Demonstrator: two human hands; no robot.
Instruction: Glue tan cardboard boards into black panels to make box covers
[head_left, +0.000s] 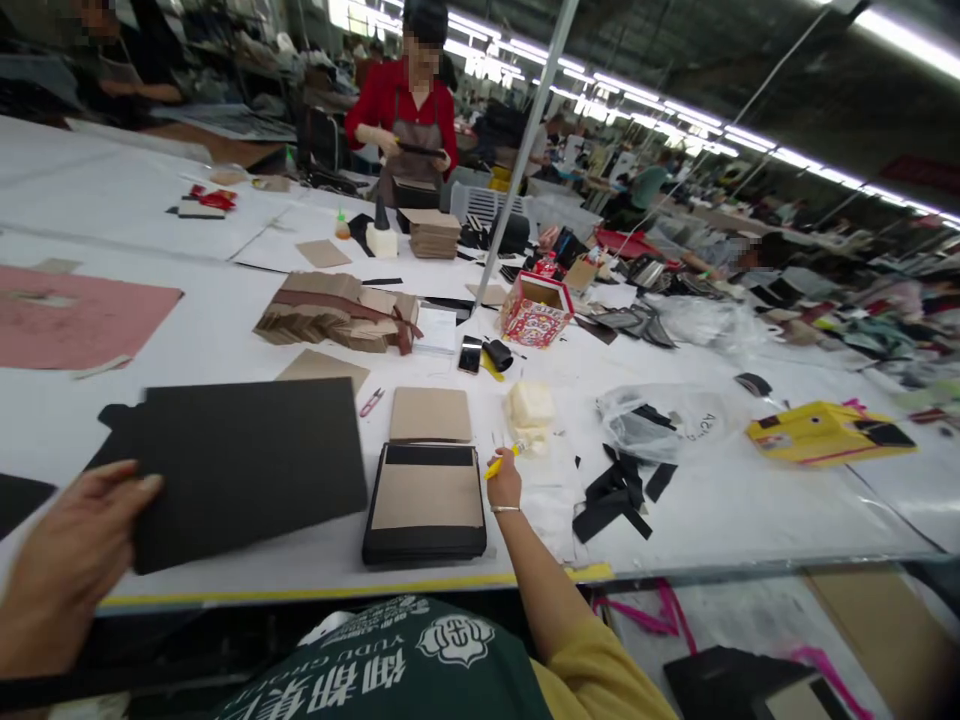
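My left hand (90, 545) grips a large flat black panel (251, 470) by its left edge and holds it raised over the table. A small yellow-handled brush (495, 467) is in my right hand (506, 482), its tip by a cream-coloured block-like container (529, 405) with pale, glue-like stuff at its front. Between my hands lies a stack of black panels (426, 550), with a tan board (429, 497) on top. Just behind the stack is another tan board (430, 414). Pink-handled thread snips (371, 402) lie to the left of it.
Bundled tan boards (337, 312), a phone (470, 354) and a red patterned box (535, 310) stand farther back. Black strips (615, 495), a clear plastic bag (652, 420) and a yellow pouch (831, 433) lie right. A metal pole (525, 150) rises behind; a co-worker (409, 110) stands across the table.
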